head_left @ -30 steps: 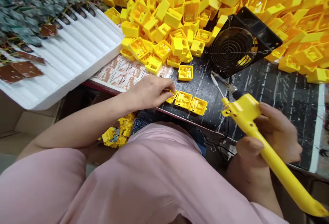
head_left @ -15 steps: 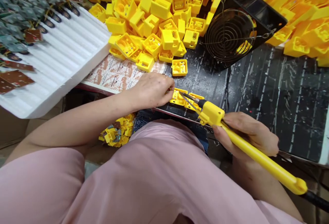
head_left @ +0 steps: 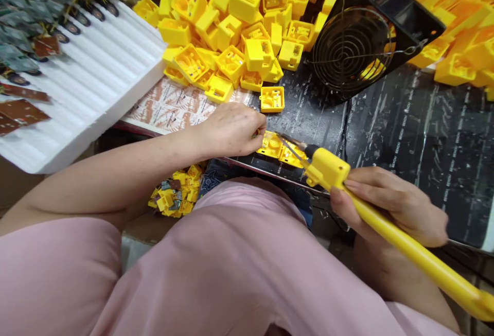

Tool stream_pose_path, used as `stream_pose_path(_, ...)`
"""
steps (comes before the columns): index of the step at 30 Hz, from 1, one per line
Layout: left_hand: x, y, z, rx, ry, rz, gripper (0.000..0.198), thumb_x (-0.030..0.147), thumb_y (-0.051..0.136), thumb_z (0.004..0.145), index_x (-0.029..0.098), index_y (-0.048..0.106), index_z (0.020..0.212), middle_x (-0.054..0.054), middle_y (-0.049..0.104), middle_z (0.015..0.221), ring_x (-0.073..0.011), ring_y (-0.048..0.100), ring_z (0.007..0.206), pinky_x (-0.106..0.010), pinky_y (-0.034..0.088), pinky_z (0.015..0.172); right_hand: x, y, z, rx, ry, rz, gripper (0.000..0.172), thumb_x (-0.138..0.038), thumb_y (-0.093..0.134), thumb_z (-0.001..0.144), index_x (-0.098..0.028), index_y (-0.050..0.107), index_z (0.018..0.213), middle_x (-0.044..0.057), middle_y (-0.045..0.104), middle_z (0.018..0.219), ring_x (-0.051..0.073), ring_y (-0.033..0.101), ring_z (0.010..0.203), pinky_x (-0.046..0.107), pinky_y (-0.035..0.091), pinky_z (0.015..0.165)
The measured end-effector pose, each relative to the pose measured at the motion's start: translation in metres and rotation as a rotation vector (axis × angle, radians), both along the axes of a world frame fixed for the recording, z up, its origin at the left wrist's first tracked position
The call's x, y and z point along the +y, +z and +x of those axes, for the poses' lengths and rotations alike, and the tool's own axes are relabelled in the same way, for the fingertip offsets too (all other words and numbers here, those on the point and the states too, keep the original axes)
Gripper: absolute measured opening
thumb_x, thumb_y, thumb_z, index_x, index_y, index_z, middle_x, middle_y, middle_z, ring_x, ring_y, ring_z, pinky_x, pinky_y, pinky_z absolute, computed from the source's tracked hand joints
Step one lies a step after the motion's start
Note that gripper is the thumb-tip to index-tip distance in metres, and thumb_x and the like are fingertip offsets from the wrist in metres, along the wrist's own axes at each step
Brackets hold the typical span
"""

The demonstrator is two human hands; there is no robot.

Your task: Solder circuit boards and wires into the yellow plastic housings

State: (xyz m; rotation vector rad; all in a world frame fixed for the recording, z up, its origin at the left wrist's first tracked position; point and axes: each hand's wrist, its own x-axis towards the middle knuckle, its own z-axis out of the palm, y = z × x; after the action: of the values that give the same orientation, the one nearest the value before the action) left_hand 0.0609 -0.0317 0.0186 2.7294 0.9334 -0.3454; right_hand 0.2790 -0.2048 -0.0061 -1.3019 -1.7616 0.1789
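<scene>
Just brought down in the right hand (head_left: 397, 199): soldering iron (head_left: 393, 237), now over the open cases (head_left: 272, 145)

Below and around both hands: a dark tabletop (head_left: 374, 130). Beyond both hands, in great quantity: a heap of yellow cases (head_left: 244, 4). To the left of the left hand (head_left: 235, 129): a white ridged foam tray (head_left: 100, 68), bearing many greenish circuit boards (head_left: 23, 22). Beyond the right hand, rather slanted: a black fan (head_left: 343, 55) with round wire guard.

Gripped in the right hand, with thumb and fingers closed around the handle: the long yellow soldering iron, pointed toward the left hand. Compared with one second ago, lowered from beside the fan to the open cases; so, by judgement, work now at the cases themselves and no longer away from them.

Placed at the left end of the row: the left hand, with fingers curled together; cannot tell about any pinched thing. Lying between the two hands, near the tabletop's edge: the open cases, two well visible, with small parts inside. Just beyond the left hand, apart from the row: a single case (head_left: 272, 99). Smallest, ahead of the right hand: the iron's dark tip (head_left: 297, 143) and a thin metal tube (head_left: 297, 154). Cannot tell about real contact with the cases.
</scene>
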Motion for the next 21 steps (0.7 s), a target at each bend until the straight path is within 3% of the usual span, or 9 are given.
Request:
stream_pose_path(9, -0.002, 0.003, 0.001, 0.041, 0.01, -0.009, 0.028, 0.025, 0.052, 0.087, 0.018, 0.078, 0.093, -0.007, 0.075, 0.079, -0.0237, 0.069, 0.079, -0.031, 0.032, 0.062, -0.003, -0.001, -0.005, 0.02, -0.054, 0.034, 0.026, -0.008, 0.083, 0.076, -0.024, 0.066, 0.089, -0.002, 0.071, 0.076, 0.015, 0.069, 0.065, 0.027, 0.057, 0.053)
stream_pose_path(13, -0.005, 0.0, -0.003, 0.018, 0.001, 0.037, 0.032, 0.026, 0.049, 0.092, 0.015, 0.078, 0.097, -0.009, 0.075, 0.08, -0.0251, 0.07, 0.08, -0.032, 0.038, 0.065, -0.003, -0.01, -0.004, 0.03, -0.088, 0.094, 0.033, -0.014, 0.083, 0.078, -0.024, 0.071, 0.108, -0.001, 0.075, 0.083, 0.016, 0.07, 0.064, 0.028, 0.056, 0.051)
stream_pose_path(17, -0.01, -0.013, -0.019, -0.146, -0.092, 0.117, 0.034, 0.026, 0.046, 0.099, 0.016, 0.078, 0.101, -0.01, 0.077, 0.092, -0.0241, 0.07, 0.084, -0.035, 0.046, 0.075, -0.006, -0.02, 0.001, -0.019, -0.202, 0.126, 0.061, -0.022, 0.084, 0.08, -0.03, 0.064, 0.137, 0.001, 0.079, 0.099, 0.016, 0.071, 0.061, 0.027, 0.051, 0.042)
stream_pose_path(21, -0.015, -0.03, -0.034, -0.369, -0.099, 0.168, 0.031, 0.021, 0.047, 0.1, 0.021, 0.078, 0.106, -0.009, 0.077, 0.105, -0.0219, 0.069, 0.093, -0.035, 0.047, 0.083, -0.009, -0.024, 0.005, -0.016, -0.232, 0.115, 0.066, -0.022, 0.083, 0.081, -0.034, 0.061, 0.142, 0.003, 0.079, 0.11, 0.018, 0.073, 0.064, 0.026, 0.046, 0.036)
